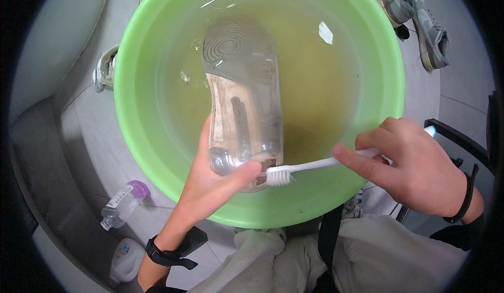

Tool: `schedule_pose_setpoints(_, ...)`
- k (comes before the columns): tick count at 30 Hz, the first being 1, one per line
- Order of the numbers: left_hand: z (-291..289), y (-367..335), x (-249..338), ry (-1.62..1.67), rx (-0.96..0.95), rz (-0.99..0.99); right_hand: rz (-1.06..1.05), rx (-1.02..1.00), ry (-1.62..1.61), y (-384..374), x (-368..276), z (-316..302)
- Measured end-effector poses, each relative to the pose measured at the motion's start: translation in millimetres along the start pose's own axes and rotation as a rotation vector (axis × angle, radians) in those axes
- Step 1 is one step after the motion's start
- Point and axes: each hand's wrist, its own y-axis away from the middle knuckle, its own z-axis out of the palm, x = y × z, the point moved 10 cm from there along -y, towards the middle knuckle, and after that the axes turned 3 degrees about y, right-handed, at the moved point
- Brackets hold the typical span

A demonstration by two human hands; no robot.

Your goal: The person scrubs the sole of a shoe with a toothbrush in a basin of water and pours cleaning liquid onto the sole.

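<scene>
At the left of the frame, a pale object, partly hidden and too unclear to name, sat on the tiled floor just beside a green basin. Toward the lower left, a white bottle and, a little above it, a clear bottle with a purple end lay near each other. The basin filled the middle of the frame and held cloudy, yellowish water. Left of centre, the left hand, with a black strap around its wrist, gripped the lower end of a shoe; its thumb pressed on the sole, while the other fingers were mostly hidden behind the shoe's left side. The shoe was sole up over the basin, its ridged upper end appearing to lie in the water. A white toothbrush reached its lower end, bristles just beside the left thumb; whether they touched the sole was hard to tell. Right of centre, the right hand had its fingers curled around the brush handle. Grey shoes stood at the upper right, outside the basin.
</scene>
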Motion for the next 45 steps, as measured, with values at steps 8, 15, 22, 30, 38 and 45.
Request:
schedule_pose_setpoints(8, 0, -1, 2, 0.007, -0.025, 0.032, -0.116, 0.145, 0.245, 3, -26, -13)
schedule_pose_setpoints(15, -1, -3, -3, 0.021, -0.071, -0.04, -0.272, 0.311, 0.264, 10, -43, -16)
schedule_pose_setpoints(22, 0, -3, -2, 0.084, -0.131, -0.046, -0.441, 0.408, 0.357, 11, -50, -17)
schedule_pose_setpoints(30, 4, -6, 8, 0.047, -0.144, 0.023, -0.583, 0.251, 0.434, -1, -59, -25)
schedule_pose_setpoints(38, 6, -6, 8, 0.041, -0.146, 0.017, -0.577, 0.233, 0.432, 3, -53, 0)
schedule_pose_setpoints(45, 7, -6, 6, 0.056, -0.147, 0.022, -0.241, -0.247, 0.038, -2, -22, 20)
